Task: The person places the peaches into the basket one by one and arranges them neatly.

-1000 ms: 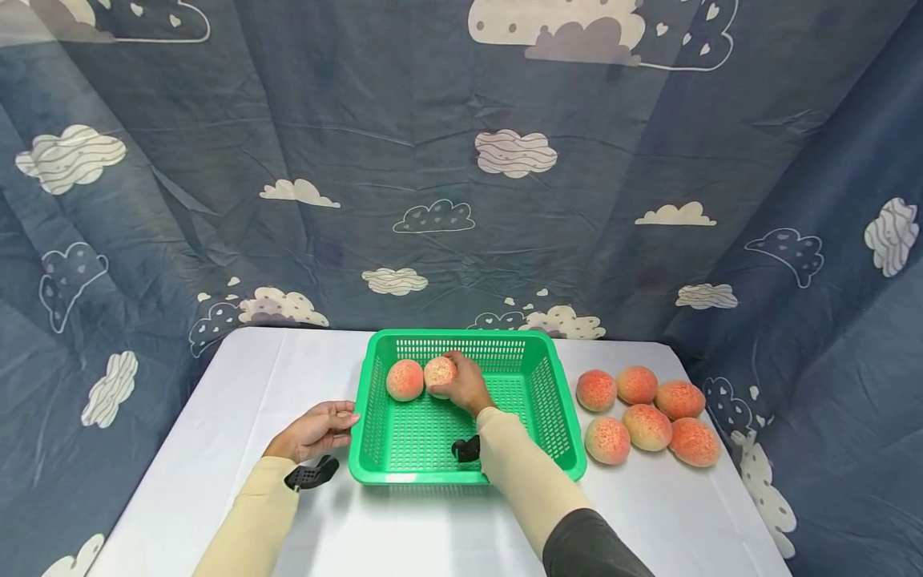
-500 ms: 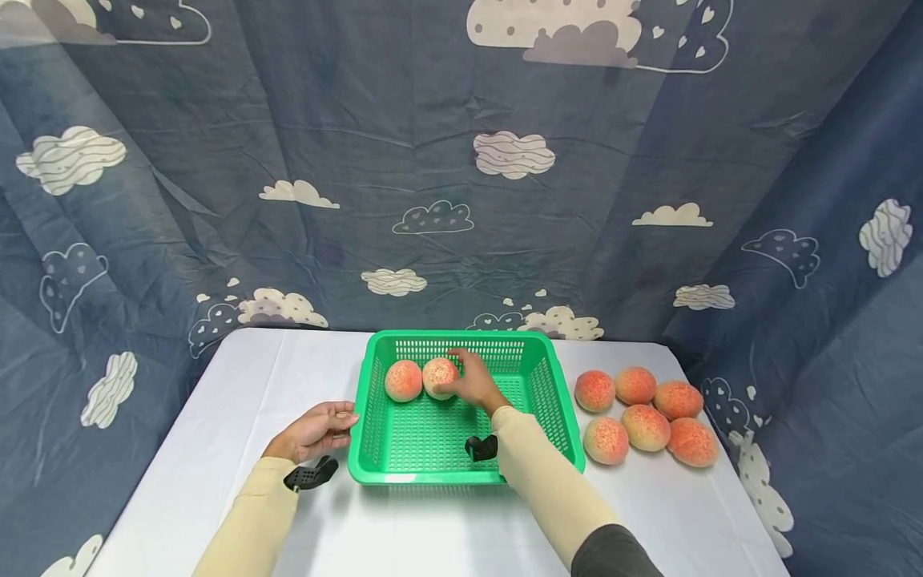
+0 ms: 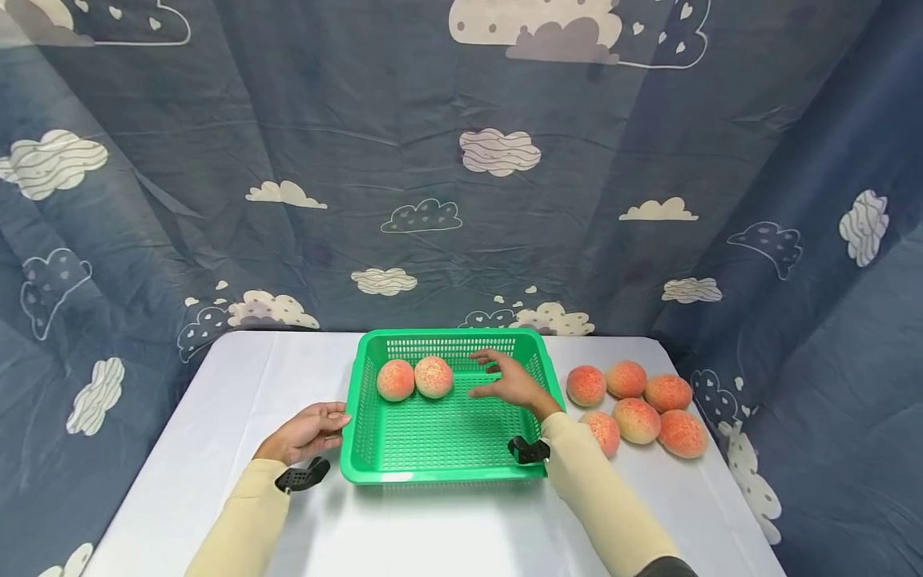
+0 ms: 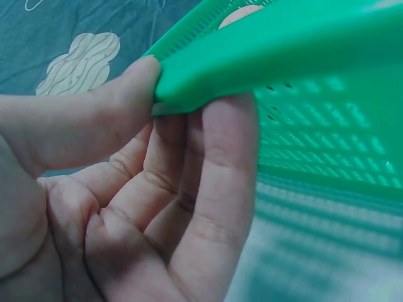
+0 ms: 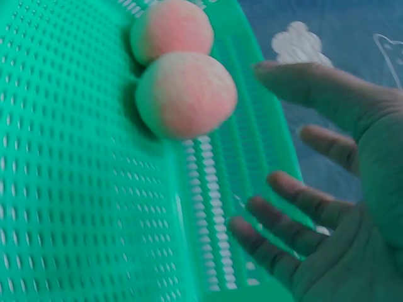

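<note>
A green plastic basket [image 3: 447, 478] with perforated walls stands on the table. Inside it, toward the back left, two peaches lie side by side: a pinker peach [image 3: 396, 381] and a paler speckled peach [image 3: 434, 377]. My left hand [image 3: 306, 433] pinches the basket's left rim, thumb [image 4: 135, 88] on the outer edge and fingers [image 4: 230, 145] bent beneath it. Over the basket's right half hovers my right hand [image 3: 513, 382], fingers spread and holding nothing, apart from both peaches. The right wrist view shows its fingers [image 5: 302, 195] clear of the speckled peach [image 5: 186, 94].
To the right of the basket, several more peaches [image 3: 638, 421] lie grouped on the white tabletop [image 3: 433, 537]; my right forearm partly covers the nearest one. A dark cloud-print curtain [image 3: 418, 160] hangs behind and around the table.
My right hand has let go of the speckled peach, leaving it beside the other one, and has moved right. My left hand keeps its place on the rim. The head view has shifted slightly.
</note>
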Motion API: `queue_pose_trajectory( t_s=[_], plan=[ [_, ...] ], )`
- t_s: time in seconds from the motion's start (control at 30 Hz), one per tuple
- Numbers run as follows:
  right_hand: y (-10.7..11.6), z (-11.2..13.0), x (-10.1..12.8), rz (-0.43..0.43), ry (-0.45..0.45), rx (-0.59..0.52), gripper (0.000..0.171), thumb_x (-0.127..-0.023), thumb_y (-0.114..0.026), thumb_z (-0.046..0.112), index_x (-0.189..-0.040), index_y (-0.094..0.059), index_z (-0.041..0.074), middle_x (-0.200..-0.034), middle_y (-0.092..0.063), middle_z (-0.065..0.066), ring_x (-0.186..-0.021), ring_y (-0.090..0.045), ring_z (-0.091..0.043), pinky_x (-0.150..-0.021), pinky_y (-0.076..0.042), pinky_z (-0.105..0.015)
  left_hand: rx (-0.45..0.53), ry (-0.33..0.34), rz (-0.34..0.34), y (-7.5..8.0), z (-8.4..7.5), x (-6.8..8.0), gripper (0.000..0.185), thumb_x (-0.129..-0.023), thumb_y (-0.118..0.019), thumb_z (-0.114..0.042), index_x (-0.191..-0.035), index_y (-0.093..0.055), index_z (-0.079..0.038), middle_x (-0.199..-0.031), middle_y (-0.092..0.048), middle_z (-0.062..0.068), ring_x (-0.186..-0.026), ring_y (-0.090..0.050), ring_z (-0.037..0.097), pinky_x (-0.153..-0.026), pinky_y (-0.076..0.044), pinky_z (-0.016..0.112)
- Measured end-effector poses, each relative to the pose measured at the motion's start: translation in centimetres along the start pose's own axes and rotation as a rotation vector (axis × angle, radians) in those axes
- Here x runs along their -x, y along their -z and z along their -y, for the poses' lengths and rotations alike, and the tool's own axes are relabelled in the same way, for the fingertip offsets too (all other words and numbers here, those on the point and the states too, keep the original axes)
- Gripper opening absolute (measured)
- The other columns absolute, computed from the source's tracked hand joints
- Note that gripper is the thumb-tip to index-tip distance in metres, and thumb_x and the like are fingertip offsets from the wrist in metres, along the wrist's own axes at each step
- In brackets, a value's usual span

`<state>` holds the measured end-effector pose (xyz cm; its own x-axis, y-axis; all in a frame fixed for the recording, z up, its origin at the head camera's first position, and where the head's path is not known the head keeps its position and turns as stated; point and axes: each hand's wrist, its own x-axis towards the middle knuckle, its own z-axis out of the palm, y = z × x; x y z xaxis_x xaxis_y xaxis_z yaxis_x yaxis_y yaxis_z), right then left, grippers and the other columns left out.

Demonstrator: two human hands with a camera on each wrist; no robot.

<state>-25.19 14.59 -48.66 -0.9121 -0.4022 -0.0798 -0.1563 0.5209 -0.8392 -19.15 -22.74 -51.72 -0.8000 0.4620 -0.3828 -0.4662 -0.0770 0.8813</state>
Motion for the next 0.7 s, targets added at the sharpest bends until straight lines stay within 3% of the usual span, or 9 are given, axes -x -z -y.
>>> queue_pose_trajectory(
  t_s=[0.23,0.5,0.7],
  plan=[
    [2.8,-0.8,2.8,-0.023,0.065,-0.032,0.058,-0.082,-0.077,0.01,-0.133,-0.052,0.004,-0.132,-0.051,-0.02,-0.118,-0.05,-0.04,-0.093,-0.048,-0.052,0.028,0.001,0.019,0.1,0.0,0.1,0.031,-0.1,-0.047,-0.001,-0.127,-0.043,0.014,-0.102,-0.067,0.007,-0.094,-0.067,0.016,-0.085,-0.056,0.029],
    [4.9,-2.4,6.3,-0.134,0.086,-0.018,0.038,-0.083,-0.077,0.015,-0.114,-0.059,0.002,-0.117,-0.06,-0.022,-0.107,-0.056,-0.045,-0.085,-0.053,-0.047,0.031,0.005,0.016,0.0,-0.1,0.1,0.029,-0.099,-0.048,-0.001,-0.124,-0.046,0.013,-0.1,-0.068,0.007,-0.092,-0.067,0.015,-0.083,-0.057,0.029],
    [6.1,-3.6,8.4,-0.178,0.059,-0.019,0.043,-0.085,-0.075,0.015,-0.12,-0.057,0.0,-0.117,-0.057,-0.025,-0.107,-0.055,-0.043,-0.085,-0.051,-0.04,0.035,0.005,0.022,-0.1,-0.2,0.1,0.026,-0.099,-0.049,-0.001,-0.122,-0.048,0.011,-0.1,-0.068,0.007,-0.092,-0.067,0.015,-0.083,-0.057,0.029]
  ],
)
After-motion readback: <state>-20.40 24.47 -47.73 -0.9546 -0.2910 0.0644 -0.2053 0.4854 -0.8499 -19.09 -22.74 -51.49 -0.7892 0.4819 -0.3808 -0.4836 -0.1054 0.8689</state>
